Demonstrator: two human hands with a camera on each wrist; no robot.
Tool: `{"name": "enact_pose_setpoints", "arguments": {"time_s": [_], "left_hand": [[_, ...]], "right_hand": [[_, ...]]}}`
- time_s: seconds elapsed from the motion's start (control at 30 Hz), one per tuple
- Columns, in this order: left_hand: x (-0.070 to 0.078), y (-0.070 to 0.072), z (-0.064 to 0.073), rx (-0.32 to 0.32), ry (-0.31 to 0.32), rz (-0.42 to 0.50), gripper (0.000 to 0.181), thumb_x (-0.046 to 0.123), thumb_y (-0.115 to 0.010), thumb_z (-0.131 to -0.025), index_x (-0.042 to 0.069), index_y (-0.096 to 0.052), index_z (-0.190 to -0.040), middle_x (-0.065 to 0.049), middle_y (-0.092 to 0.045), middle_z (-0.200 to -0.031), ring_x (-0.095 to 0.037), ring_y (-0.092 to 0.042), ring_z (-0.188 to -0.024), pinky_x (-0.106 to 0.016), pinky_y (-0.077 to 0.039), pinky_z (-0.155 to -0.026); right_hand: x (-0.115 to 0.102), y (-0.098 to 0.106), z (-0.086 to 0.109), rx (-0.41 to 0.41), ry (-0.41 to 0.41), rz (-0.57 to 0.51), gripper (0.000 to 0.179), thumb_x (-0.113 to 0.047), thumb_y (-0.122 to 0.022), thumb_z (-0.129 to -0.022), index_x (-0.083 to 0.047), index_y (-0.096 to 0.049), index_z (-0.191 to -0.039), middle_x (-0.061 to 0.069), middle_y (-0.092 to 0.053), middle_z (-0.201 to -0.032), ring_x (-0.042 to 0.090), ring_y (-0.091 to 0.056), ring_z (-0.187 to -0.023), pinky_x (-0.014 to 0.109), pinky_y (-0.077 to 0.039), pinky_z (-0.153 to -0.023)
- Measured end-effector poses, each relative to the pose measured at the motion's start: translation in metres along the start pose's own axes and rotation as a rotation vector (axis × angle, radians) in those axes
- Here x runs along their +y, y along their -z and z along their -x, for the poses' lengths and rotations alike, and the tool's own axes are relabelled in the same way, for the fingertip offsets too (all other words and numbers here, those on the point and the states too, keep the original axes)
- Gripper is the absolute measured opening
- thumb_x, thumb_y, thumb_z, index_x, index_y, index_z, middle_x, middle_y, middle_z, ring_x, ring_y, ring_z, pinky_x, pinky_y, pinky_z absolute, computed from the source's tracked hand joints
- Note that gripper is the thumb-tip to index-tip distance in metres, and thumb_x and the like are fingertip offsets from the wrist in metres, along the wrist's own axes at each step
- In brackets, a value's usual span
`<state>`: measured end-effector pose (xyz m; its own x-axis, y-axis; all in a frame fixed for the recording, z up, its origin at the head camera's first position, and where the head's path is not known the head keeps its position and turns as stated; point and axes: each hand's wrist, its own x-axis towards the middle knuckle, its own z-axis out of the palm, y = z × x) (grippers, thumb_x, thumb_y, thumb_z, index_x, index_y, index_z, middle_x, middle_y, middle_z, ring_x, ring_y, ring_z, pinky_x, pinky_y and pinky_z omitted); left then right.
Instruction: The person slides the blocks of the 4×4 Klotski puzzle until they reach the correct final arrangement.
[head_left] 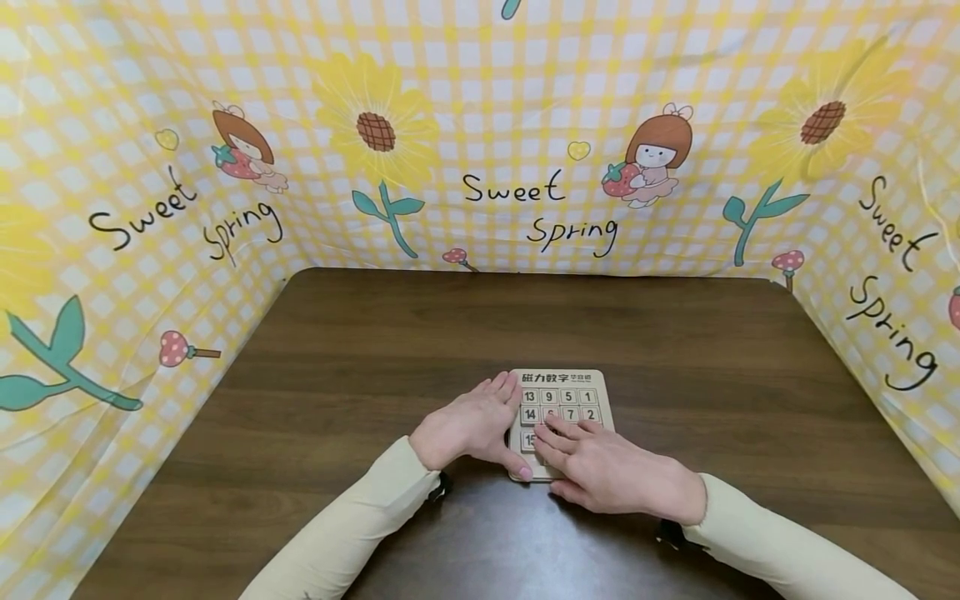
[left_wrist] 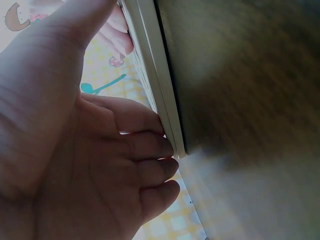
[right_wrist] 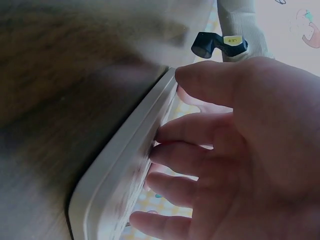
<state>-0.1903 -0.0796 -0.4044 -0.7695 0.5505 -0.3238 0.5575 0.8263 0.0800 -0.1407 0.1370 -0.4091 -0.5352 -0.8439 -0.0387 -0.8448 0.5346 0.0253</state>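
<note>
A pale number sliding puzzle point(head_left: 602, 379) lies flat on the table, with dark lettering along its top and square numbered tiles point(head_left: 568, 397) below. At its left edge, my left hand point(head_left: 474, 423) rests its fingers along the side, the thumb at the lower left corner. My right hand point(head_left: 618, 473) reaches over the lower right part, its extended fingertips touching the tiles near the 15 tile point(head_left: 528, 440). That hand hides most of the lower rows. Close up, the left fingers point(left_wrist: 150, 146) meet the frame's edge, and the right fingers point(right_wrist: 182, 155) lie over its face.
A dark wood-grain table point(head_left: 420, 325) bears the puzzle near its front middle. Yellow checked cloth point(head_left: 480, 100) printed with flowers and "Sweet Spring" stands around the back and both sides. A dark wrist device point(right_wrist: 220, 44) shows on the left sleeve.
</note>
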Motion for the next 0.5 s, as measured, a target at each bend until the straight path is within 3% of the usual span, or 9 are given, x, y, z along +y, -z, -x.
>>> {"name": "enact_pose_setpoints", "arguments": {"time_s": [0.5], "left_hand": [[0.0013,0.0008,0.0005,-0.007,0.012,0.004,0.126,0.077,-0.068,-0.069,0.0,-0.018,-0.156,-0.018,-0.011,-0.164,-0.028,-0.012,-0.154,-0.039,-0.016,-0.126]], "right_hand": [[-0.0079,0.0033,0.0079,-0.017,0.011,0.031,0.055,-0.04,-0.057,-0.097,-0.008,-0.052,-0.142,0.01,-0.05,-0.149,0.029,-0.044,-0.141,0.055,-0.045,-0.106]]}}
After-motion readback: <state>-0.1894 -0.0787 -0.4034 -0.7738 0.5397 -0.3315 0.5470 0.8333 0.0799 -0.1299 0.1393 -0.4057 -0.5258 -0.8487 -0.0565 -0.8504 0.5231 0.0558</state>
